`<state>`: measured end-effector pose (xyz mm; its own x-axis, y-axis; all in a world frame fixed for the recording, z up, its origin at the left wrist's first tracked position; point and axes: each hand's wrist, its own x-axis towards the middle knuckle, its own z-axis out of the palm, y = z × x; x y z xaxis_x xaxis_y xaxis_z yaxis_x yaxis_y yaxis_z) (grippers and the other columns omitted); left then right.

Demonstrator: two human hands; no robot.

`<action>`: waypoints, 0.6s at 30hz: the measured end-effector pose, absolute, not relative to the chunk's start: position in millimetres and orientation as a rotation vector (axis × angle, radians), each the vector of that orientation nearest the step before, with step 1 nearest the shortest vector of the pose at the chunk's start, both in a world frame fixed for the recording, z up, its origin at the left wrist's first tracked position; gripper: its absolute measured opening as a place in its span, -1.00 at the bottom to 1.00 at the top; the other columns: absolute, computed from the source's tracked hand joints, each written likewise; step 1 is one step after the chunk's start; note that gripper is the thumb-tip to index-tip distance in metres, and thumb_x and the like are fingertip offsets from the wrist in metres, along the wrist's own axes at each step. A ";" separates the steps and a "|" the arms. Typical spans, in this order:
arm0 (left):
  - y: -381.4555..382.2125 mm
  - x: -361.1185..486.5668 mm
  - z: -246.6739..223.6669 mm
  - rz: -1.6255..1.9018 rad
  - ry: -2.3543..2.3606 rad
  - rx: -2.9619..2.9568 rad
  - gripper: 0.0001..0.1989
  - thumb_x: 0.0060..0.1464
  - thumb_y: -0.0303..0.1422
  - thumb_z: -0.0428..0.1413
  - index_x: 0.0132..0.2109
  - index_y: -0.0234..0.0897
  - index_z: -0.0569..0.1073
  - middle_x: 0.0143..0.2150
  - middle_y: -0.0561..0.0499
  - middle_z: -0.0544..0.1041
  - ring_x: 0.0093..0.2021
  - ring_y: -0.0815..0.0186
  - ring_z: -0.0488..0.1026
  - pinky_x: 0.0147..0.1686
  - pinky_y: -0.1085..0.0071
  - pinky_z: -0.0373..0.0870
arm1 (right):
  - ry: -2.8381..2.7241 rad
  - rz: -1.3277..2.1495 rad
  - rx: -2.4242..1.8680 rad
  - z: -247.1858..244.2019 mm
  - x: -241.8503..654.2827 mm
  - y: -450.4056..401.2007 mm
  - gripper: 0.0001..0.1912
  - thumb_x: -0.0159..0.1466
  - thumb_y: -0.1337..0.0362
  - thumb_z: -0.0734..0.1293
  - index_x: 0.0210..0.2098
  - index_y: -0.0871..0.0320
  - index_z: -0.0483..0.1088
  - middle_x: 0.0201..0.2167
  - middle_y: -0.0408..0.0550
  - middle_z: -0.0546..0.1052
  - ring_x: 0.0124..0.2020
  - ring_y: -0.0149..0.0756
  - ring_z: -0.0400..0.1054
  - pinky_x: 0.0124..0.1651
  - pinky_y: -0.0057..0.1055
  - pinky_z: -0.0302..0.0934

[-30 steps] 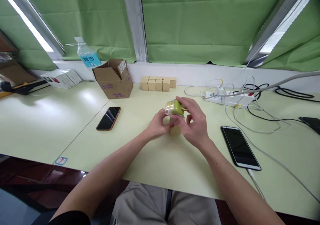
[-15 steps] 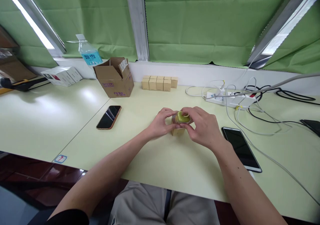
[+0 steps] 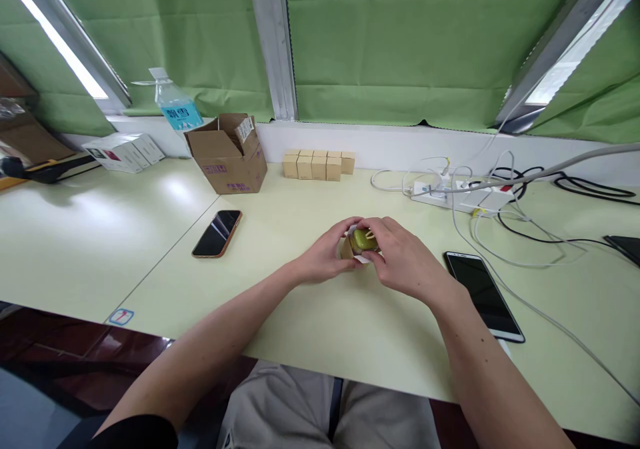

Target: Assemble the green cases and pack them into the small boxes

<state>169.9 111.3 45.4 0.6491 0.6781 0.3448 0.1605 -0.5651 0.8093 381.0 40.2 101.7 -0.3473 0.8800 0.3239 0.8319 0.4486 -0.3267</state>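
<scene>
In the middle of the table, a small tan cardboard box [image 3: 346,248] is gripped by my left hand [image 3: 323,257], fingers behind it and thumb in front. A rounded, glossy green object [image 3: 364,239] with a pale loop on top shows at the box's opening; its lower part is hidden. My right hand [image 3: 407,260] closes round the green object from the right, fingers at its far side and thumb at the near side. A bit of white shows beside the right thumb, too small to make out.
Several small tan boxes [image 3: 319,167] stand in rows at the back. Left of them are an open carton [image 3: 227,166], a water bottle [image 3: 177,106] and white boxes [image 3: 125,152]. Phones [image 3: 217,234] [image 3: 483,294] lie on either side. A power strip [image 3: 463,197] with cables occupies the back right.
The green object and box have tilted between my hands. My left hand has shifted right and wraps the box more fully; the object's clear sides now show less.
</scene>
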 end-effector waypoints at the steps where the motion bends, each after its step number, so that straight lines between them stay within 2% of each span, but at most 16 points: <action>1: 109.6 170.6 45.7 0.845 0.666 2.055 -0.16 0.16 -0.27 0.39 0.51 -0.04 0.27 0.42 -0.16 0.46 0.38 -0.05 0.44 0.42 -0.02 0.39 | -2.269 0.136 -1.416 101.1 381.0 40.2 -0.60 0.38 0.44 0.34 0.16 0.02 0.37 0.08 0.08 0.59 0.11 0.05 0.50 -0.06 -0.11 0.45; 5: 107.1 171.7 45.2 0.855 0.692 2.001 -0.13 0.16 -0.26 0.38 0.52 -0.05 0.21 0.42 -0.16 0.45 0.38 -0.01 0.46 0.43 0.01 0.38 | -2.321 0.078 -1.409 100.3 379.1 40.1 -0.60 0.39 0.49 0.28 0.16 0.04 0.38 0.12 0.09 0.58 0.17 0.06 0.46 -0.06 -0.09 0.46; 8: 107.8 172.4 43.4 0.859 0.679 1.989 -0.16 0.16 -0.26 0.38 0.50 -0.07 0.23 0.45 -0.17 0.43 0.42 -0.01 0.43 0.45 0.02 0.38 | -2.352 -0.014 -1.482 101.4 375.5 39.9 -0.58 0.34 0.49 0.30 0.15 0.06 0.39 0.11 0.13 0.56 0.12 0.05 0.47 -0.22 -0.16 0.42; 12: 108.0 173.3 41.7 0.869 0.661 1.983 -0.19 0.17 -0.25 0.38 0.48 -0.06 0.26 0.47 -0.17 0.42 0.44 -0.04 0.42 0.44 -0.02 0.40 | -2.368 -0.129 -1.533 100.7 370.8 39.7 -0.58 0.25 0.52 0.33 0.05 0.05 0.44 0.12 0.15 0.53 0.06 0.02 0.47 -0.41 -0.25 0.25; 15: 108.3 173.2 41.1 0.887 0.664 1.981 -0.22 0.19 -0.30 0.35 0.47 -0.06 0.26 0.48 -0.17 0.42 0.44 -0.03 0.43 0.44 -0.03 0.40 | -2.355 -0.148 -1.497 98.9 369.7 40.0 -0.63 0.28 0.50 0.33 0.02 0.04 0.47 0.12 0.14 0.55 0.07 0.02 0.47 -0.44 -0.27 0.22; 18: 110.6 171.7 39.8 0.923 0.660 1.955 -0.24 0.20 -0.36 0.32 0.47 -0.06 0.25 0.44 -0.16 0.45 0.41 0.02 0.46 0.43 0.00 0.40 | -2.232 -0.169 -1.415 98.3 372.9 42.3 -0.62 0.35 0.46 0.31 0.11 0.02 0.47 0.19 0.12 0.55 0.15 0.04 0.47 -0.41 -0.26 0.30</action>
<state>171.7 110.6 39.8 0.5875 0.7284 0.3525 0.0984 -0.4967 0.8623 372.9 42.3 98.3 -0.3436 0.8170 0.4631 0.8772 0.4553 -0.1522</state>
